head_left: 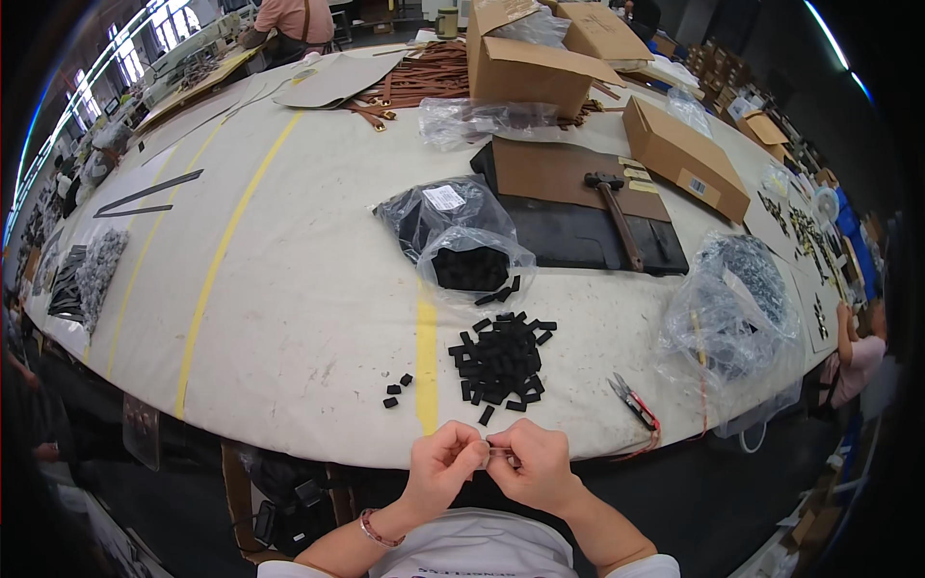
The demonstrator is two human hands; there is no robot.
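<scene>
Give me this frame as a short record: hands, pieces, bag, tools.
Left hand: pinching a small item, too small to identify
Right hand: pinching the same item
Pile: black pieces, loose on the table
Bag: clear plastic, open, black pieces inside
Tools: hammer beyond the pile; red-handled snippers to its right

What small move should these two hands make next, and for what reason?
Perhaps move the left hand and right hand slightly forward over the worktable: both pinch around a small piece, too tiny to identify, close to the worktable's near edge, where it might drop off.
</scene>
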